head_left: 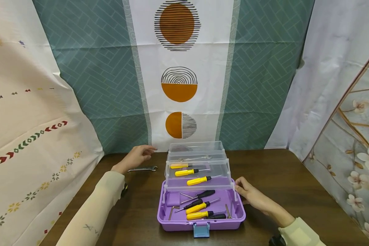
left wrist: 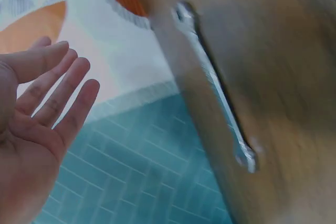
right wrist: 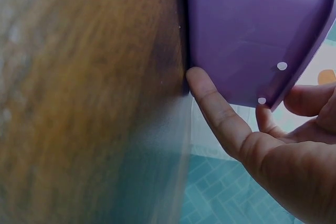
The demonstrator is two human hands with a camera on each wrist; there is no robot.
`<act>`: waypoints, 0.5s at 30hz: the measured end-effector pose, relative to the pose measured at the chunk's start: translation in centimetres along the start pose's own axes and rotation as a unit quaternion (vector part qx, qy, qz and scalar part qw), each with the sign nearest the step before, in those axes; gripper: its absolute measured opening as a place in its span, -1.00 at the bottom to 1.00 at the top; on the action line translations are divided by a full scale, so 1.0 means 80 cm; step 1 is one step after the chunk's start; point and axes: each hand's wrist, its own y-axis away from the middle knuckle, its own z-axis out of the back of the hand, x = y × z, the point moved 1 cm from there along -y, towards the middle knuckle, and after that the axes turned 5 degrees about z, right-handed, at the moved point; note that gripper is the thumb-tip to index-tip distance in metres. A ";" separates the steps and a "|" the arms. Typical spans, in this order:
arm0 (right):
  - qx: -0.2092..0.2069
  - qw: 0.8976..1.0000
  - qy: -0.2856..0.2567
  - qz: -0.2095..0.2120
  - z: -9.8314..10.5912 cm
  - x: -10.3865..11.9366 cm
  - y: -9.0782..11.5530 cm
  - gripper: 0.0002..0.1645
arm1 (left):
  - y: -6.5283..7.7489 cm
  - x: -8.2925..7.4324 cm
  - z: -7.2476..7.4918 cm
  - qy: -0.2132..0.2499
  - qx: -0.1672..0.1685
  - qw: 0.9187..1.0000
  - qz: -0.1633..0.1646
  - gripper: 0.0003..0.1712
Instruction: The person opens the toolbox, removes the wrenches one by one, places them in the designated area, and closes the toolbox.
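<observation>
A purple toolbox (head_left: 175,225) stands with its clear tiered trays (head_left: 172,184) raised at the back. Inside lie yellow-handled screwdrivers (head_left: 195,216), black-handled screwdrivers (head_left: 206,193) and a hex key (head_left: 171,212). More yellow screwdrivers (head_left: 184,173) and a wrench (head_left: 196,158) rest in the trays. My left hand (head_left: 135,158) is empty above the table, fingers extended and apart from a loose silver wrench (left wrist: 215,85) lying on the wood. With my right hand (head_left: 253,196) I hold the box's back right corner; one digit presses the outer side wall (right wrist: 247,30), others reach its edge.
The brown wooden table (head_left: 264,167) carries the toolbox near its middle. A patterned cloth (head_left: 101,85) hangs behind the far edge, and other fabrics hang at the left and right sides. A blue latch (head_left: 201,230) hangs down at the box's front.
</observation>
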 end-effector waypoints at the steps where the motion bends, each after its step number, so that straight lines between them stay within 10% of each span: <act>1: 0.001 1.000 -0.001 0.001 0.000 0.000 0.000 -0.72 | -0.003 -0.004 -0.001 0.003 0.000 1.000 0.000 -0.54; 15: -0.007 1.000 0.009 -0.005 -0.001 -0.002 -0.003 -0.71 | -0.019 -0.055 0.006 -0.001 0.012 1.000 0.010 -0.52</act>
